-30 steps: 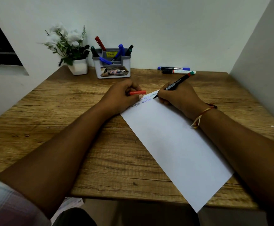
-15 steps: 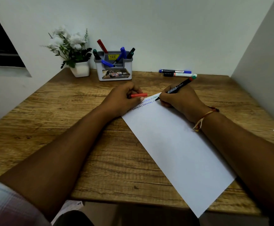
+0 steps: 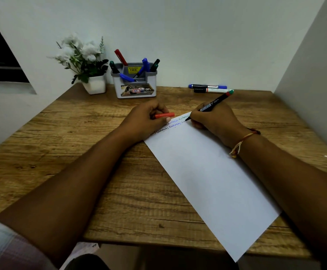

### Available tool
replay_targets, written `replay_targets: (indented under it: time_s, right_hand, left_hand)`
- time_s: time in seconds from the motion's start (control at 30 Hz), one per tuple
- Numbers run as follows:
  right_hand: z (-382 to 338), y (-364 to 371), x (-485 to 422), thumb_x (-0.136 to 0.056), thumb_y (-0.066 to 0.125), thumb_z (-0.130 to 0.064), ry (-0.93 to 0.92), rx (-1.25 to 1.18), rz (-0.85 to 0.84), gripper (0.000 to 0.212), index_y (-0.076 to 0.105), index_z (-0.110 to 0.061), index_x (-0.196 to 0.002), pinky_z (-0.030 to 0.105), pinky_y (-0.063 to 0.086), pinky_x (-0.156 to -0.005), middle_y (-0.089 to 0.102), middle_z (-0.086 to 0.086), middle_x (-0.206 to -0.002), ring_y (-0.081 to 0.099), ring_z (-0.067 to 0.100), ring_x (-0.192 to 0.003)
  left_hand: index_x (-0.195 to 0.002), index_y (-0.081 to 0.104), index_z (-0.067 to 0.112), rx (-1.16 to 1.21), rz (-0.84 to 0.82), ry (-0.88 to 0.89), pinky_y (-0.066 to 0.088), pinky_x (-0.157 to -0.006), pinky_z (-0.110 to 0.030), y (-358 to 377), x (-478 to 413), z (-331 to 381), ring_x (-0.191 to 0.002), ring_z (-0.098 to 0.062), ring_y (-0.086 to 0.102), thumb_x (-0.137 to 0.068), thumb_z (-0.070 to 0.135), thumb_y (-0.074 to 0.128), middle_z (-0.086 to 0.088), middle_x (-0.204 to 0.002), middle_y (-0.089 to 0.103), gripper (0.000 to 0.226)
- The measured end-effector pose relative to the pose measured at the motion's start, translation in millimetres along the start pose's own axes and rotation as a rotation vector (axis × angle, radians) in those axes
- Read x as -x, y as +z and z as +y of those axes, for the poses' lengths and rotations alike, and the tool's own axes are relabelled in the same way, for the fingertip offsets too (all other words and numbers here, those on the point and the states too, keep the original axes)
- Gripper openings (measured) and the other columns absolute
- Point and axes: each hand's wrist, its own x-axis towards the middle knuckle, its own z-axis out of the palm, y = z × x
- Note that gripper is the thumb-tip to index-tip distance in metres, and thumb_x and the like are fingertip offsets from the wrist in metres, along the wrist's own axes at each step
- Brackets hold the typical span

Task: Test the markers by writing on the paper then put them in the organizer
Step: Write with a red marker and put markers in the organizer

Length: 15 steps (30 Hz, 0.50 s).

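Writing is under way in the head view, the only one I have. My right hand [image 3: 215, 121] is closed in a pen grip round a black marker [image 3: 212, 105], its tip down on the far end of the paper [image 3: 207, 172] beside lines of small script, its red-and-green tail pointing up and away. My left hand [image 3: 149, 119] is curled shut on a red cap [image 3: 164, 115], and its heel rests on the sheet's left far corner; I judge that is to pin the paper while the pen drags, and to keep the cap ready for closing.

The sheet lies slantwise on the table [image 3: 81, 152], and its near corner hangs past the front edge, so a careless forearm could tip or slide it. Both forearms rest along its sides, leaving most of the white bare for more tests.

The organizer [image 3: 135, 88] stands at the back near the wall, just beside a flower pot [image 3: 95, 84], with several markers upright in it. Two more markers [image 3: 209, 88] lie flat at the back right, apart from my hands. Bare wood lies between the hands and the organizer, so I reckon the reach there is unobstructed.
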Motion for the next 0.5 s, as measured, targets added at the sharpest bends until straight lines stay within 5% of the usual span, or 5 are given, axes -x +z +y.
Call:
replay_targets:
  time_s: [0.17,0.33,0.5]
  right_hand:
    - [2.4,-0.1,-1.5,-0.072,0.066,-0.017,0.011,-0.002,0.036,0.017,0.066,-0.006,-0.06,0.04,0.053,-0.067,0.072,0.017,-0.068,0.061,0.017,-0.06]
    - [-0.4,-1.1,-0.3,-0.073,0.066,-0.02,0.012,0.04,0.008,0.017,0.067,-0.015,-0.057,0.035,0.051,-0.064,0.068,0.004,-0.059,0.059,0.013,-0.057]
    - [0.6,-1.4,-0.5,-0.07,0.065,-0.022,0.014,0.039,0.019,0.015,0.067,-0.015,-0.057,0.039,0.054,-0.066,0.071,0.009,-0.064,0.061,0.015,-0.059]
  left_hand:
    - [-0.105,0.067,0.025,0.006,-0.004,0.006,0.054,-0.078,-0.029,0.2,-1.1,-1.3,-0.093,-0.009,0.067,-0.087,0.031,0.074,0.007,-0.098,0.071,0.021]
    - [-0.106,0.067,0.023,0.001,0.004,0.016,0.052,-0.077,-0.026,0.2,-1.4,-1.3,-0.093,-0.008,0.066,-0.087,0.03,0.073,0.009,-0.098,0.071,0.021]
    - [-0.107,0.067,0.022,0.005,-0.001,0.016,0.048,-0.07,-0.018,0.1,-1.3,-1.9,-0.09,-0.005,0.065,-0.087,0.03,0.073,0.009,-0.097,0.07,0.022]
